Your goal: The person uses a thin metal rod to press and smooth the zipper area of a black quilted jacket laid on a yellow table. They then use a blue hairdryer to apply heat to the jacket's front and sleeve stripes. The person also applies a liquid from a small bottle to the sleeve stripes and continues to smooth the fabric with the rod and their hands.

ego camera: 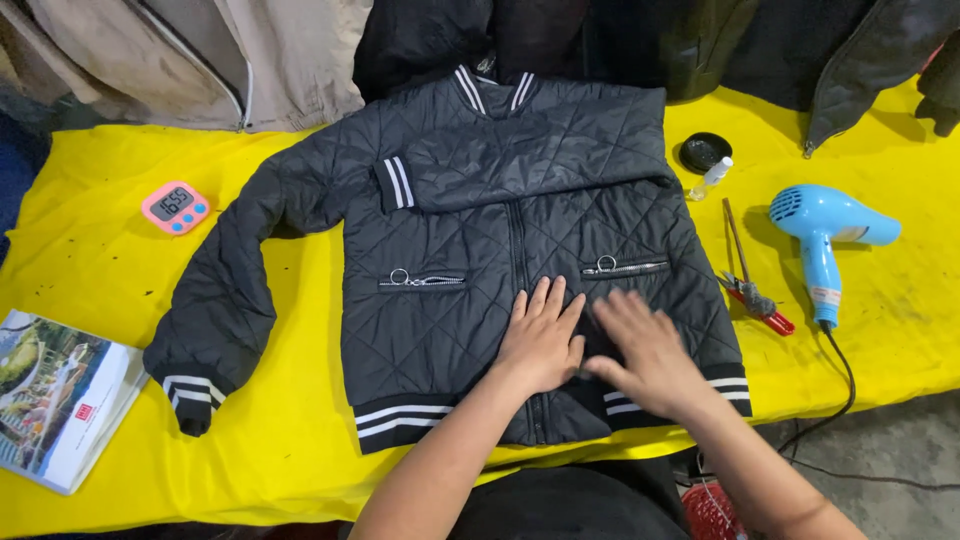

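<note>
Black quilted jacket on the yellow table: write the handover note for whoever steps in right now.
Left hand: flat, palm down on the black quilted jacket, by the front zip near the hem; holds nothing.
Right hand: flat on the jacket beside it, fingers spread; holds nothing.
Jacket: lies front up on the yellow table, zipped.
Done: one sleeve folded across the chest.
Left: other sleeve lies spread out to the side.
Nearby: blue hair dryer, pink timer, book.

No sleeves are worn: both forearms are seen bare from elbow to wrist. The left hand (541, 340) and right hand (650, 352) are ungloved, and no rings, watch or bracelets can be made out. Dark clothing is worn at the waist.
</note>
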